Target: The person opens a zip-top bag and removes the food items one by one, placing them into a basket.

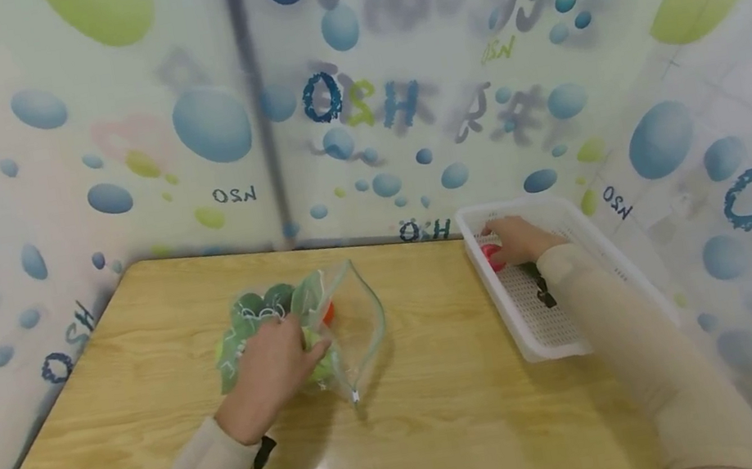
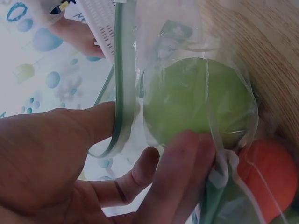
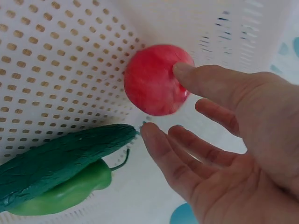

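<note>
In the head view my left hand (image 1: pixel 271 375) lies over a clear zip bag (image 1: pixel 360 328) with a green edge. The left wrist view has the thumb against the green zip strip (image 2: pixel 122 70) and bent fingers on the plastic, beside a round green fruit (image 2: pixel 196 98). Below that fruit, a round orange-red piece (image 2: pixel 270 179) shows through the bag. My right hand (image 1: pixel 517 240) reaches into a white basket (image 1: pixel 499 301). Its thumb overlaps a red tomato-like ball (image 3: pixel 154 81), while the index fingertip stays apart below it.
A dark green cucumber (image 3: pixel 70 151) and a green pepper (image 3: pixel 70 193) lie side by side in the basket. Dark green round pieces (image 1: pixel 278 296) fill the bag's far side. The wooden table (image 1: pixel 445 422) meets a patterned wall (image 1: pixel 337 183) behind the basket and bag.
</note>
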The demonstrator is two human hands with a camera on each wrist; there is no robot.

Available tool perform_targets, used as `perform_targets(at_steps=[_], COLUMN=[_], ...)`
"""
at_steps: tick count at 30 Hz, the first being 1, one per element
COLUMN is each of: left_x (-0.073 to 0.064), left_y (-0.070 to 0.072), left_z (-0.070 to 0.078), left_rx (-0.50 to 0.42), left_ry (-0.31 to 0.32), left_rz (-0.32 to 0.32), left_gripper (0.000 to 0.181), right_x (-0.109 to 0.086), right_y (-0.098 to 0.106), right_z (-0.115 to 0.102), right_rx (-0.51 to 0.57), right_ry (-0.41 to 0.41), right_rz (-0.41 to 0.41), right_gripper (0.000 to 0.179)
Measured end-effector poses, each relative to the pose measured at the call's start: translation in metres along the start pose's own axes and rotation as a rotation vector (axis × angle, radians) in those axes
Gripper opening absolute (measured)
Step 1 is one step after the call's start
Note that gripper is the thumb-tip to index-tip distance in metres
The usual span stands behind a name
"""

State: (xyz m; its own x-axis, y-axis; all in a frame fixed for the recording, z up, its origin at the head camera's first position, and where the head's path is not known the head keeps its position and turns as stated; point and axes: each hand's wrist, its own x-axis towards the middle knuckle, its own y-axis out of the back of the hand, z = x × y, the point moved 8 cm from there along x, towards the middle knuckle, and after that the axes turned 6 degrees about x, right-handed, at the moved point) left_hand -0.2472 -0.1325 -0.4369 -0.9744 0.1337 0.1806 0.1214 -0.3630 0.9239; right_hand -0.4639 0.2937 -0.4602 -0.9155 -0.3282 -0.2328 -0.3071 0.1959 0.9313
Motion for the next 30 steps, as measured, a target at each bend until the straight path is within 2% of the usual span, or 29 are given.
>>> perform_targets(at_steps=[4,7,10,12,15,20,24,27,30], left_x=[0.003,0.005,0.008,0.009,0.008,0.004,0.003,0.004,0.002], left_y=[0.0,-0.003,-0.008,-0.008,-0.002,-0.001,0.0,0.0,-0.003], left_z=[-0.004,-0.006,-0.01,-0.008,0.002,0.006,0.006,0.005,0.005], left_rx=[-0.037,-0.078,-0.09,-0.089,-0.1,-0.112,-0.091,-0.1,-0.123], left_ry=[0.017,0.032,0.028,0.024,0.03,0.06,0.054,0.048,0.062], left_rz=[-0.048,-0.078,-0.069,-0.068,-0.096,-0.139,-0.122,-0.12,-0.145], left_gripper=[0.039,0.035,0.035,0.035,0.034,0.028,0.027,0.025,0.022], right_x=[-0.029,-0.04,-0.048,-0.055,-0.067,-0.086,-0.098,-0.105,-0.111], right_y=[0.018,0.026,0.033,0.037,0.04,0.036,0.026,0.017,0.009], right_z=[-0.03,-0.039,-0.051,-0.061,-0.078,-0.119,-0.155,-0.181,-0.204], right_rx=[0.026,0.02,0.035,0.054,0.068,0.03,0.014,0.039,0.061], right_ry=[-0.018,-0.018,0.012,0.035,0.077,0.214,0.309,0.364,0.418], right_rz=[0.025,0.063,0.111,0.139,0.188,0.277,0.308,0.302,0.287], right_gripper=[0.058,0.058,0.058,0.058,0.057,0.055,0.053,0.052,0.051])
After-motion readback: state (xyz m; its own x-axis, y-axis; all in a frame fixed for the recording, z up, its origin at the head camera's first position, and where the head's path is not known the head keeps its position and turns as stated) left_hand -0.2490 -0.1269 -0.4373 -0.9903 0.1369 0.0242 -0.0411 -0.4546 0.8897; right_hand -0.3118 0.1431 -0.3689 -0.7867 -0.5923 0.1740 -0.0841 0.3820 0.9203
